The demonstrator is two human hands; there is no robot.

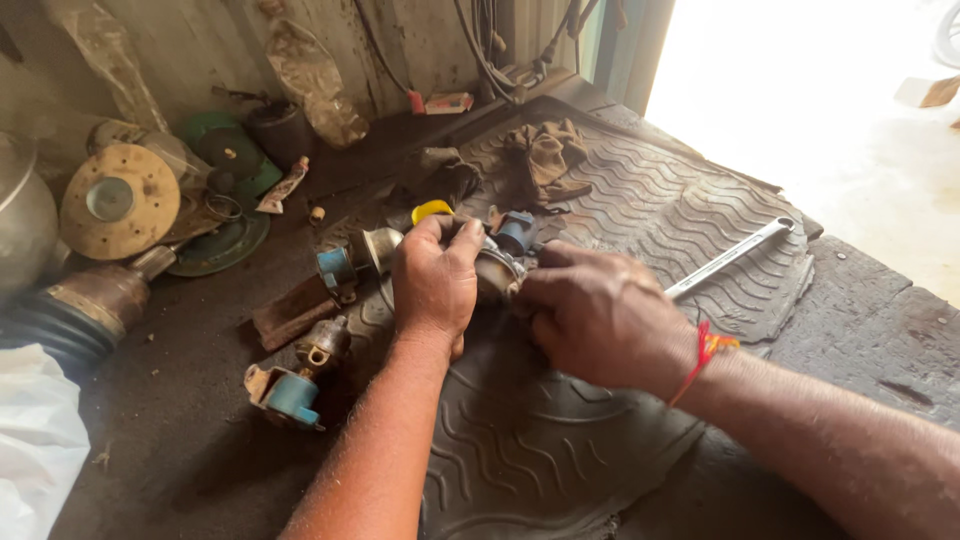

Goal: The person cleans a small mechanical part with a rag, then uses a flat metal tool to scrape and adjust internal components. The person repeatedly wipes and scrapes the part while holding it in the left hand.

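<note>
Hands [520,295] covering metal part [500,268], its shape mostly hidden

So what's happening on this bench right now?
A person grips a small metal mechanical part with both hands over a ribbed rubber mat. The left hand wraps over its top; the right hand, with a red thread at the wrist, holds its side. A wrench lies on the mat to the right, and similar blue-capped parts sit to the left.
</note>
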